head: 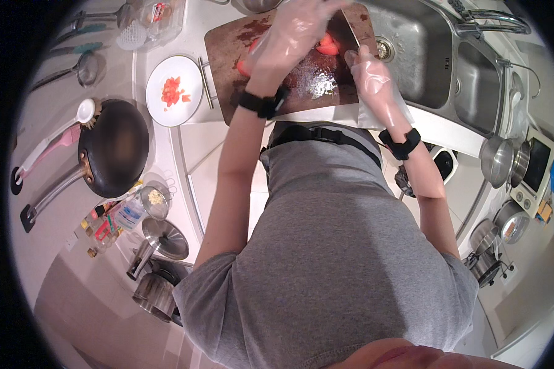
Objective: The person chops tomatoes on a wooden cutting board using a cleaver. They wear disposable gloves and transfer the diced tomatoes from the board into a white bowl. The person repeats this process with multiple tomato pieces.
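Note:
My left hand (295, 34), in a clear plastic glove, is raised over the brown cutting board (226, 46). Its fingers stretch toward the far right, close to the knife, and nothing shows in them. My right hand (373, 78), gloved too, is closed around the handle of a kitchen knife (350, 26) at the board's right side. The blade points away from me. Red tomato pieces (328, 45) lie between my hands, and another tomato piece (243, 68) is partly hidden by my left hand. Wet juice shines on the board.
Left of the board stands a white plate (154, 99) with diced tomato. A black frying pan (106, 157) hangs farther left, near a small bowl of chopped pale food (155, 197). Beyond my right hand is a steel double sink (420, 60) with a faucet (494, 23).

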